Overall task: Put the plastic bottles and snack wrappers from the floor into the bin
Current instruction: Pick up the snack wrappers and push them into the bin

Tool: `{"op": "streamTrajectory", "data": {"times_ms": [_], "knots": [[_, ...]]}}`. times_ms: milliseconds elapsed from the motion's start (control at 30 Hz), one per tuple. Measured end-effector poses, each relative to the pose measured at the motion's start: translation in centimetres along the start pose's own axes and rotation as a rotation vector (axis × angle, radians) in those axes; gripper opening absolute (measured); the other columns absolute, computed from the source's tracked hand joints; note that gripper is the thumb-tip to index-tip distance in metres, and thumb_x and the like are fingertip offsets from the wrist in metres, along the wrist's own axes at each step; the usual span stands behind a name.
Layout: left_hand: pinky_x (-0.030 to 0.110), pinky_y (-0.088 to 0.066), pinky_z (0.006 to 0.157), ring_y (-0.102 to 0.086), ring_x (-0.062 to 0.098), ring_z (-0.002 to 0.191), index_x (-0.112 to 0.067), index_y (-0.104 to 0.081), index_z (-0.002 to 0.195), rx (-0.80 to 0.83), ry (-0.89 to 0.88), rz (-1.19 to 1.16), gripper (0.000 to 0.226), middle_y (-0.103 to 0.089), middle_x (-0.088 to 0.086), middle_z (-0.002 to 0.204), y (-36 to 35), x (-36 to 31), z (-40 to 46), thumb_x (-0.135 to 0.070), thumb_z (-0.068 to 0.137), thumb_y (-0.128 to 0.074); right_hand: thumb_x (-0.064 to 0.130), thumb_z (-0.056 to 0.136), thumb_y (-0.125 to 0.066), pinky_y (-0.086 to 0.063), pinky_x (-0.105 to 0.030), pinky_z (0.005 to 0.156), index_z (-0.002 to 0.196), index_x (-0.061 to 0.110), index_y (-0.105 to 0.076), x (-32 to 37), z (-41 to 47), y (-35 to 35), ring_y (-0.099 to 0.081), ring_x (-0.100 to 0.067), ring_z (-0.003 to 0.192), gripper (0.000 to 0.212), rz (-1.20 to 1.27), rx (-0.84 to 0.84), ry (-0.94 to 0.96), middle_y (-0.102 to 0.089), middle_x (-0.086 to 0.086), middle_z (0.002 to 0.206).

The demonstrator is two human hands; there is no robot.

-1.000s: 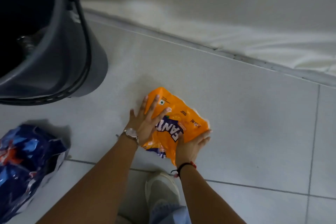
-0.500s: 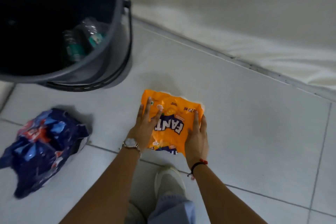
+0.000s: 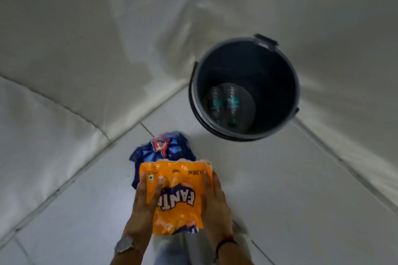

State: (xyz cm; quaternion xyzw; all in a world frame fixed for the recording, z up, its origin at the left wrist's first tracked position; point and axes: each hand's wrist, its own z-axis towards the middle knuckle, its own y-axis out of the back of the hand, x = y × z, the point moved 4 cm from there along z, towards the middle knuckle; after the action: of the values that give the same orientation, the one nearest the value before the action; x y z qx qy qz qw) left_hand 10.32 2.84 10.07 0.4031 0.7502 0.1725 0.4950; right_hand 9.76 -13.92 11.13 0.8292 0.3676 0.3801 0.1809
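Gripping orange wrapper (image 3: 178,198) between both hands, left (image 3: 144,206), right (image 3: 215,202).

Orange wrapper (image 3: 175,196) held flat; blue wrapper (image 3: 162,148) crumpled; bottles (image 3: 224,103) binned.

Pale tiled floor (image 3: 290,178) with dark grout lines fills six o'clock; white padded sheeting (image 3: 86,38) borders it from nine through twelve to three o'clock.

Bottles (image 3: 225,104) in bin (image 3: 277,112)
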Motion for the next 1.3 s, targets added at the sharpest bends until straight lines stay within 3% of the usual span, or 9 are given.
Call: {"op": "streamTrajectory", "data": {"times_ms": [100, 167, 267, 333, 433, 533, 633, 933, 1300], "knots": [[0.049, -0.021, 0.112, -0.017, 0.009, 0.136, -0.068, -0.012, 0.123, -0.204, -0.054, 0.008, 0.060, -0.014, -0.013, 0.152, 2.6, 5.3, 3.2, -0.066, 0.075, -0.048, 0.034, 0.091, -0.034, -0.034, -0.046, 0.107, 0.137, 0.021, 0.016, 2.6, 5.4, -2.9, -0.023, -0.028, 0.138, 0.069, -0.001, -0.024, 0.090, 0.001, -0.004, 0.156], [0.057, -0.030, 0.106, -0.024, 0.021, 0.136, -0.074, -0.009, 0.117, -0.255, 0.010, -0.031, 0.056, -0.017, -0.007, 0.152, 3.3, 6.4, 6.9, -0.064, 0.078, -0.048, 0.016, 0.093, -0.036, -0.034, -0.043, 0.108, 0.140, 0.022, 0.007, 4.3, 9.7, -3.1, -0.018, -0.026, 0.141, 0.064, -0.038, -0.065, 0.148, -0.001, -0.006, 0.156], [0.058, -0.034, 0.104, -0.025, 0.028, 0.136, -0.066, -0.001, 0.125, -0.228, 0.124, -0.096, 0.059, -0.012, -0.002, 0.154, 2.4, 9.0, 10.5, -0.058, 0.085, -0.043, 0.011, 0.091, -0.036, -0.034, -0.046, 0.108, 0.142, 0.022, -0.006, 4.8, 14.6, -5.6, -0.020, -0.030, 0.139, 0.061, -0.113, -0.077, 0.183, -0.005, -0.010, 0.155], [0.056, -0.028, 0.109, -0.006, 0.028, 0.140, -0.046, 0.008, 0.136, -0.121, 0.152, -0.107, 0.067, 0.007, -0.002, 0.155, 1.1, 10.5, 12.0, -0.032, 0.094, -0.043, 0.015, 0.093, -0.036, -0.036, -0.049, 0.104, 0.143, 0.022, -0.004, 4.2, 17.2, -6.9, -0.028, -0.036, 0.134, 0.059, -0.217, -0.053, 0.158, -0.004, -0.012, 0.155], [0.066, -0.011, 0.108, 0.016, 0.031, 0.139, -0.029, 0.025, 0.131, 0.013, 0.240, 0.213, 0.076, 0.034, -0.002, 0.143, -1.2, 13.9, 13.0, -0.018, 0.094, -0.041, 0.024, 0.093, -0.037, -0.033, -0.055, 0.104, 0.143, 0.021, 0.001, 2.4, 19.4, -8.7, -0.030, -0.039, 0.131, 0.062, -0.332, -0.050, 0.106, -0.001, -0.015, 0.155], [0.070, 0.000, 0.103, 0.019, 0.032, 0.138, -0.031, 0.028, 0.129, 0.009, 0.357, 0.295, 0.080, 0.030, 0.000, 0.146, -2.5, 17.3, 13.3, -0.050, 0.089, -0.039, 0.032, 0.092, -0.039, -0.020, -0.063, 0.108, 0.142, 0.024, 0.008, 0.2, 20.6, -10.0, -0.013, -0.037, 0.140, 0.068, -0.329, -0.073, 0.046, 0.005, -0.016, 0.155], [0.071, -0.004, 0.103, 0.013, 0.036, 0.138, -0.033, 0.020, 0.137, 0.035, 0.404, 0.270, 0.085, 0.024, 0.005, 0.151, -4.3, 19.0, 13.1, -0.061, 0.083, -0.039, 0.039, 0.092, -0.040, -0.021, -0.068, 0.105, 0.140, 0.029, 0.012, -1.7, 21.2, -11.2, -0.009, -0.039, 0.140, 0.072, -0.263, -0.057, 0.003, 0.010, -0.016, 0.154], [0.057, -0.038, 0.100, -0.034, 0.046, 0.124, -0.031, 0.010, 0.139, -0.043, 0.377, -0.044, 0.079, 0.001, 0.018, 0.152, -7.4, 18.7, 13.9, -0.027, 0.090, -0.051, 0.030, 0.095, -0.036, -0.046, -0.050, 0.090, 0.127, 0.038, 0.021, -2.4, 20.6, -12.5, -0.045, -0.034, 0.118, 0.066, -0.227, -0.101, 0.065, -0.036, -0.018, 0.140], [0.055, -0.034, 0.104, -0.029, 0.042, 0.129, -0.029, -0.001, 0.142, -0.185, 0.328, -0.056, 0.072, -0.006, 0.013, 0.153, 0.2, 12.2, 8.3, -0.016, 0.091, -0.050, 0.023, 0.095, -0.036, -0.047, -0.051, 0.088, 0.141, 0.028, 0.002, 3.2, 13.0, -7.3, -0.049, -0.034, 0.114, 0.060, -0.148, -0.143, 0.099, -0.038, -0.015, 0.140]]}}
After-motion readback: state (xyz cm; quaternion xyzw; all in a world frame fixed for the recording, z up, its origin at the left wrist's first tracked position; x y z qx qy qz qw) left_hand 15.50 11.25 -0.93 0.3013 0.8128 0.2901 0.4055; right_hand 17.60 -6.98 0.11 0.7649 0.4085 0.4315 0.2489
